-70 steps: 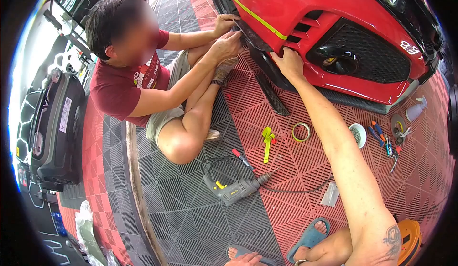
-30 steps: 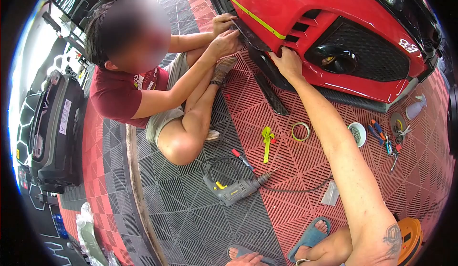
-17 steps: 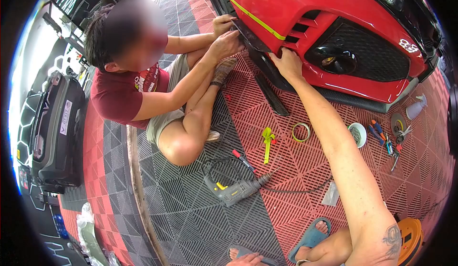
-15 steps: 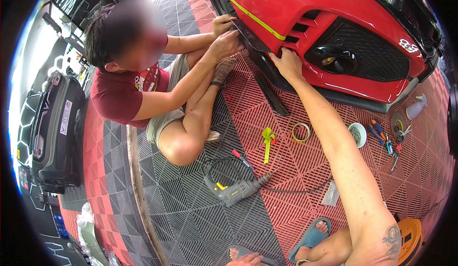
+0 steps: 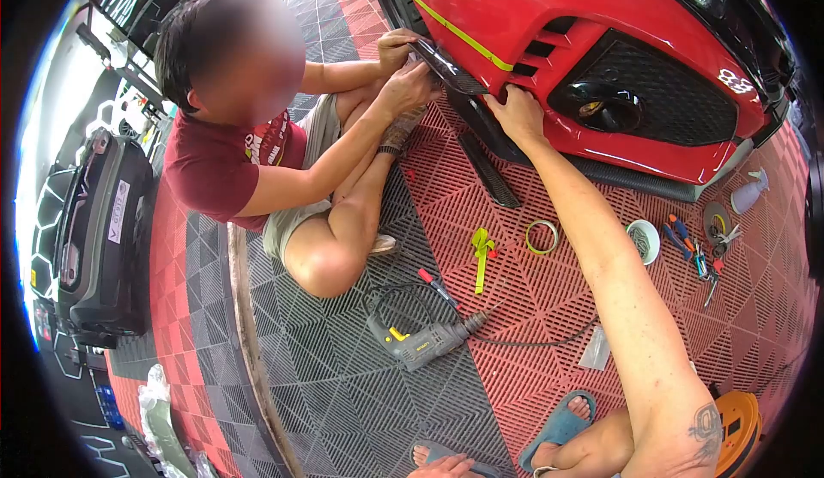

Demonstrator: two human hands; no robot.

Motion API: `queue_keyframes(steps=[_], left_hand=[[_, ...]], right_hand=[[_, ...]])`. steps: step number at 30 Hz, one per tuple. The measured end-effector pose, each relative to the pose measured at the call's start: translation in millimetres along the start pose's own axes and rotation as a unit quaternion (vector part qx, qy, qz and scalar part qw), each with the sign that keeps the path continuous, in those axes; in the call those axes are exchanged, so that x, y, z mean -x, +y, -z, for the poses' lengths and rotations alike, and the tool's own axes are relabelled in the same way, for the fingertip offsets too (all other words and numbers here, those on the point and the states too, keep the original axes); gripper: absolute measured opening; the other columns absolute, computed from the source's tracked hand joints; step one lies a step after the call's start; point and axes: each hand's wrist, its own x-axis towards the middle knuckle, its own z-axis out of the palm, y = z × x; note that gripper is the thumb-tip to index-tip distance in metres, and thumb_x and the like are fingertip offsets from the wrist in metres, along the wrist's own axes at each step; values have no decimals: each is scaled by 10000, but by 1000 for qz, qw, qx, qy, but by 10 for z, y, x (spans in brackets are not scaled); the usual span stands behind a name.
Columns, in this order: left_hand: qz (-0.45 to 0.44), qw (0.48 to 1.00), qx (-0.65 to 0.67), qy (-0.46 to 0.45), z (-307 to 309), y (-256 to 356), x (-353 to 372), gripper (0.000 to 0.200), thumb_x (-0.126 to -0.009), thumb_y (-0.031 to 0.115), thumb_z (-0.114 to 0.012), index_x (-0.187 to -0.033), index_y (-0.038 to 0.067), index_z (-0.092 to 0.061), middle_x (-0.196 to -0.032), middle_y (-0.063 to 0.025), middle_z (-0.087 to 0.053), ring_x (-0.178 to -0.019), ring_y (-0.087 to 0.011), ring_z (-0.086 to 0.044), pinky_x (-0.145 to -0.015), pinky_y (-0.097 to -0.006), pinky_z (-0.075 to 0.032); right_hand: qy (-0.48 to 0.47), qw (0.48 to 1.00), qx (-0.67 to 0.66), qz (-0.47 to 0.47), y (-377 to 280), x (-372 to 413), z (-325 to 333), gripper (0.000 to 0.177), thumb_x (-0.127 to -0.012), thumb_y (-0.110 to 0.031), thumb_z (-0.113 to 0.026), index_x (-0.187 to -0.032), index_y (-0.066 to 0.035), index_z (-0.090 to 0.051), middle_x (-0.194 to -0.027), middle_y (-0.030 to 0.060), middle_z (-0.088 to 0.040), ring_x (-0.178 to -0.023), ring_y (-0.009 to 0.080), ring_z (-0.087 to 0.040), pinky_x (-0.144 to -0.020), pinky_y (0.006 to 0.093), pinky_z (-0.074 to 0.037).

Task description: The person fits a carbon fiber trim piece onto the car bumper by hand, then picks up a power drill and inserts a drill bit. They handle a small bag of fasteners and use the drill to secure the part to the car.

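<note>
My right hand (image 5: 517,116) is stretched out to the lower corner of the red car bumper (image 5: 592,2). Its fingers close on the near end of a dark carbon-fibre trim piece (image 5: 451,70); part of that grip is hidden. A co-worker (image 5: 232,135) seated on the floor holds the far end of the piece with both hands. My left hand (image 5: 445,468) shows only at the bottom edge, beside my sandalled foot, its fingers stretched out and nothing visible in them.
On the tiled floor lie a corded drill (image 5: 421,341), a marker (image 5: 436,287), yellow-green tape (image 5: 481,259), a tape roll (image 5: 542,238), another carbon-fibre strip (image 5: 489,172), a white cup (image 5: 642,242), pliers (image 5: 680,236) and a spray bottle (image 5: 749,193). An orange round seat (image 5: 740,431) stands lower right.
The co-worker has tilted the carbon-fibre trim piece, so more of its glossy face shows, and leans slightly. My two hands stay where they were.
</note>
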Motion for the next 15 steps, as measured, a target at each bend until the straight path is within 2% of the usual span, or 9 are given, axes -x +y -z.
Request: queue_keyframes(steps=[3, 5, 8, 15], left_hand=[[-18, 1000, -8, 9, 15, 9, 3, 398, -884, 228, -525, -1209, -1, -507, -1209, -189, -552, -1029, -314, -585, -819, -368, -488], [22, 1000, 14, 2, 49, 56, 4, 417, -876, 242, -539, -1211, -4, -505, -1206, -194, -550, -1005, -332, -592, -797, -378, -495], [14, 1000, 15, 7, 29, 29, -1, 426, -875, 242, -543, -1216, -10, -501, -1202, -204, -548, -981, -343, -599, -775, -383, -499], [-3, 1000, 3, 14, 22, 31, 12, 409, -884, 232, -534, -1206, -17, -502, -1213, -205, -545, -1024, -342, -581, -799, -389, -489]], right_hand=[[4, 1000, 4, 3, -14, 7, 9, 454, -820, -440, -626, -954, -6, -624, -913, 229, -658, -901, 378, -639, -802, 475, -493], [4, 1000, 7, 4, -15, 9, 13, 452, -821, -439, -626, -954, -7, -624, -917, 228, -658, -902, 377, -639, -802, 475, -494], [7, 1000, 0, 7, -10, 7, 5, 446, -823, -435, -625, -955, -9, -621, -925, 226, -658, -905, 375, -639, -806, 476, -491], [9, 1000, 11, 11, -1, 14, 5, 453, -826, -443, -617, -953, -8, -618, -932, 222, -657, -911, 374, -634, -811, 476, -488]])
